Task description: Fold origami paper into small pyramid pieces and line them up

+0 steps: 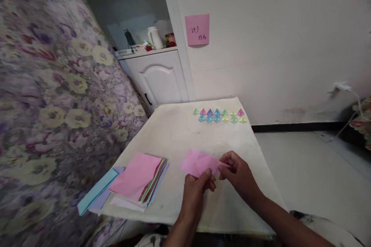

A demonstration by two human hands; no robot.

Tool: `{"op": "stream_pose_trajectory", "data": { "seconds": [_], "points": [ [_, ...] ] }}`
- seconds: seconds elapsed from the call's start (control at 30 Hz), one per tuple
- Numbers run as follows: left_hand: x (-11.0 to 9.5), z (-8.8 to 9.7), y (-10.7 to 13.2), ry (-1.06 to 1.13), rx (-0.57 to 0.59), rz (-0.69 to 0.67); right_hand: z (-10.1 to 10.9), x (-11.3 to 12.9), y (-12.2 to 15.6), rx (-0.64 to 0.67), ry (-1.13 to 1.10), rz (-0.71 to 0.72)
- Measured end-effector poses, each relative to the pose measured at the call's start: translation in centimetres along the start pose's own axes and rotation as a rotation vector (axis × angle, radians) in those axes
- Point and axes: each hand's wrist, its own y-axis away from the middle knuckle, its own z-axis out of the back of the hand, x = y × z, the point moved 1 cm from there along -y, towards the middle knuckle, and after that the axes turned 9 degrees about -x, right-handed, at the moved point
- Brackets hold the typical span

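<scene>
A creased sheet of pink paper [197, 162] is held between my two hands over the near half of the table. My left hand [199, 183] grips its lower edge, with the thumb on top and the fingers curled beneath. At its right corner, my right hand [235, 170] pinches the paper between thumb and fingers. To the left lies a stack of coloured paper [136, 177] with a pink sheet uppermost. Small folded paper pieces [217, 115] in green, pink, purple, blue and yellow stand in two rows near the far edge.
The cream-covered table [171, 135] meets the wall at its far side. A light-blue paper strip [98, 191] sits at its left edge. A floral curtain [72, 104] hangs at the left. On the wall is a pink note [197, 29]; a white cabinet [158, 81] stands behind.
</scene>
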Motion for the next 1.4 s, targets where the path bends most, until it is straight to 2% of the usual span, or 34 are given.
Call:
{"op": "stream_pose_trajectory", "data": {
  "seconds": [0.43, 0.63, 0.7, 0.9, 1.03, 1.1, 1.3, 1.4],
  "points": [
    [-0.7, 0.1, -0.1, -0.039, -0.026, -0.018, 0.8, 0.3, -0.3, 0.025, 0.033, -0.021],
    [-0.7, 0.0, 0.0, -0.204, 0.046, -0.014, 1.2, -0.5, -1.0, 0.204, 0.065, -0.095],
    [-0.6, -0.2, 0.0, -0.247, 0.064, -0.012, 1.2, -0.6, -1.1, 0.226, 0.091, -0.108],
    [-1.4, -0.3, 0.2, -0.124, 0.014, -0.103, 1.0, -0.6, -1.1, 0.107, 0.074, -0.111],
    [-2.2, -0.2, 0.8, -0.046, -0.153, -0.199, 1.1, -0.6, -1.3, 0.022, 0.053, -0.106],
    [-2.3, -0.2, 1.2, -0.044, -0.187, -0.21, 1.1, -0.6, -1.3, 0.007, 0.039, -0.103],
    [-1.6, -0.3, 1.1, -0.064, -0.096, -0.151, 1.0, -0.7, -1.2, 0.015, 0.025, -0.093],
    [-1.2, -0.2, 0.6, -0.061, -0.104, -0.129, 0.8, -0.7, -1.1, 0.032, 0.037, -0.081]
  ]
}}
